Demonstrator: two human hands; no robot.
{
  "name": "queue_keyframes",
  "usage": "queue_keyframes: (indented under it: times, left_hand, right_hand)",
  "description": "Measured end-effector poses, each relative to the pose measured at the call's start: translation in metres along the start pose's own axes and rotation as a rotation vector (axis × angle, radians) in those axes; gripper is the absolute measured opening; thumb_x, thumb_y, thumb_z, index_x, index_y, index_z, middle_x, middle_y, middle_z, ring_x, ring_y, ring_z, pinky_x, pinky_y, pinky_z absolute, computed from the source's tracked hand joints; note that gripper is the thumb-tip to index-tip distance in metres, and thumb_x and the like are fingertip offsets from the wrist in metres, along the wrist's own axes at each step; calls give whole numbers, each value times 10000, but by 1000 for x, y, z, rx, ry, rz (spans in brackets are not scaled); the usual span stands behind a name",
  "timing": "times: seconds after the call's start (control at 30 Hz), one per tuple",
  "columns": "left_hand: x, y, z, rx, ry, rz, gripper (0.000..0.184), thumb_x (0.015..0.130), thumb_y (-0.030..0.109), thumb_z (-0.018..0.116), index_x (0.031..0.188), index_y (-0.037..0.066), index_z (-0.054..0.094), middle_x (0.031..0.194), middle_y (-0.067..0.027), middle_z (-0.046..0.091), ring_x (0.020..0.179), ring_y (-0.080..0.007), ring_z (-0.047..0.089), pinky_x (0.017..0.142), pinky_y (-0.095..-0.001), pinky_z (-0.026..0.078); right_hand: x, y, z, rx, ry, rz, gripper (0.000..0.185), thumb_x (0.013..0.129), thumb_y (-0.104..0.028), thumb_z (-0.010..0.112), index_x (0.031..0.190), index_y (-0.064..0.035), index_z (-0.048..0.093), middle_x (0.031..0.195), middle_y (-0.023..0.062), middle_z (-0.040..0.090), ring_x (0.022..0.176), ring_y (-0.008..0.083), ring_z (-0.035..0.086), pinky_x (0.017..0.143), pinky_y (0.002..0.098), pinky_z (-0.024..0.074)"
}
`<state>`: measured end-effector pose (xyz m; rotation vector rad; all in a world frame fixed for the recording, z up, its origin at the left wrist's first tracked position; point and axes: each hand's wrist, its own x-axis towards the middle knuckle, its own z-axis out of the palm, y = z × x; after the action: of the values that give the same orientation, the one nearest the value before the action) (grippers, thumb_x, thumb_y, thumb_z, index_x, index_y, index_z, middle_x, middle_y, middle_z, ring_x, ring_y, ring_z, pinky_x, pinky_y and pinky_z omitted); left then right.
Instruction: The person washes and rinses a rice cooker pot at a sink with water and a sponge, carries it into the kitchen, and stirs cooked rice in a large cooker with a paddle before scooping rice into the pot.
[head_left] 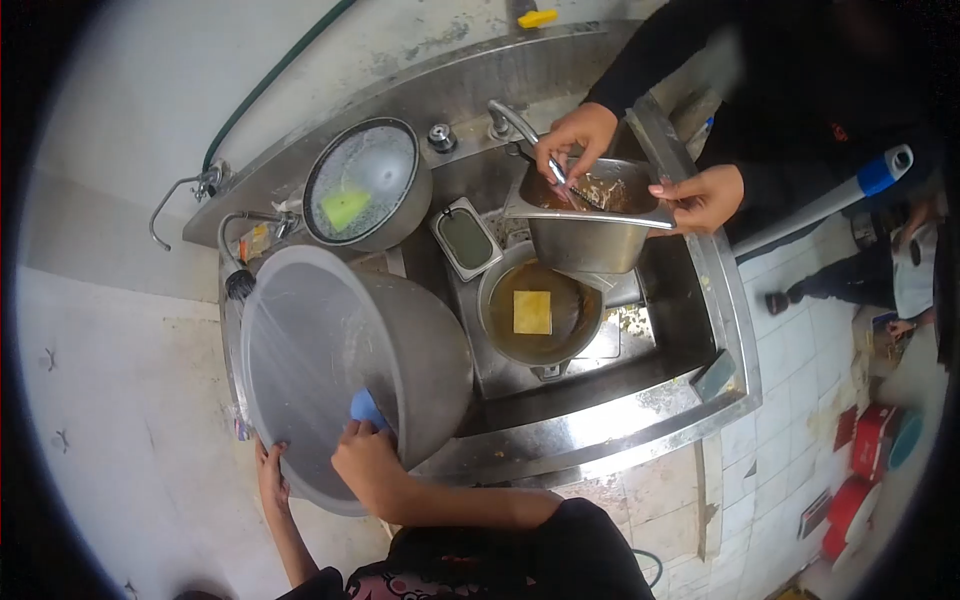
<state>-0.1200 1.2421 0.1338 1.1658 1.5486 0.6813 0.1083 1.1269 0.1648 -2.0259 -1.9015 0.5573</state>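
A big grey metal pot (425,330) leans on the left part of the sink, its mouth tilted toward me. My left hand (272,475) grips its lower left rim, fingers curled over the edge. Inside the pot, my right hand (372,468) is closed on a blue scrubbing pad (368,408), which touches the inner wall near the rim. The fingers of that hand partly cover the pad.
A soapy bowl (415,215) holds a green sponge (345,208). A small steel tray (466,240) and a pan (490,325) with a yellow sponge (532,312) sit in the sink (590,408). A co-worker's hands (705,198) hold a deep steel container (590,245) below a faucet (515,122).
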Motion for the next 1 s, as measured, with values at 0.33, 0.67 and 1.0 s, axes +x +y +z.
queue_keyframes:
  times: [0.33, 0.67, 1.0]
  left_hand:
    - [37, -3, 7, 154, 70, 161, 496, 747, 42, 559, 1199, 30, 354, 1109, -109, 476, 1017, -189, 441, 876, -280, 342]
    - [37, -10, 4, 164, 9, 345, 429, 736, -2, 528, 1141, 20, 387, 1075, -122, 484, 991, -209, 453, 883, -288, 328]
    - [44, -21, -2, 269, 3, 513, 439, 722, 10, 519, 1141, 0, 389, 1061, -164, 488, 998, -248, 465, 891, -311, 328]
  right_hand:
    - [-2, 8, 2, 62, 55, -156, 53, 653, -82, 603, 685, -41, 612, 748, 116, 566, 730, 240, 581, 572, 344, 469]
    - [151, -26, 37, -561, -623, -180, 192, 628, -112, 666, 815, -71, 664, 820, 72, 638, 683, 245, 618, 474, 415, 488]
    - [96, -1, -47, -266, 320, -394, 94, 696, -152, 619, 732, -72, 582, 703, 88, 594, 637, 252, 603, 497, 352, 439]
